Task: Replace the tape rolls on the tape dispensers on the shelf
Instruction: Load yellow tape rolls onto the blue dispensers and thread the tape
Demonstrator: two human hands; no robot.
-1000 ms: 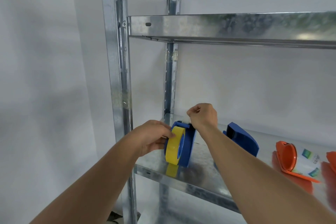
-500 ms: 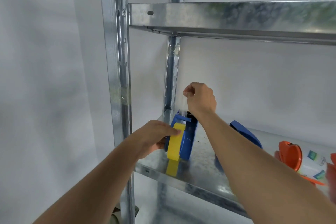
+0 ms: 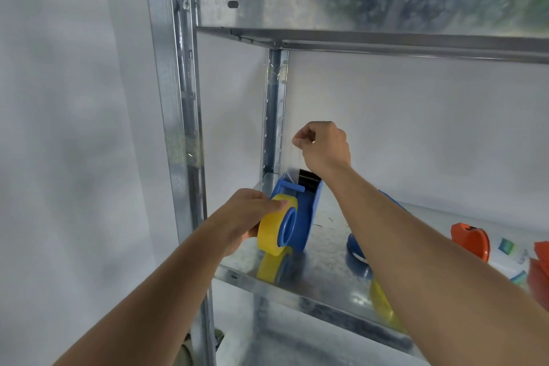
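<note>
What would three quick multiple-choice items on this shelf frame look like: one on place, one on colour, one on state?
1. Where does the blue dispenser with the roll stand?
A. upper shelf
B. left end of the lower shelf
C. floor

2. What colour is the tape roll on it?
A. yellow
B. red
C. white

3. What is the right hand doing?
A. lying flat on the shelf
B. pinching a clear tape strip raised above the cutter
C. holding an orange dispenser

Answers: 1 B, it sits by the corner post; 2 A, the roll under the left hand is yellow; 3 B, its fingers are closed on the strip above the toothed blade.
</note>
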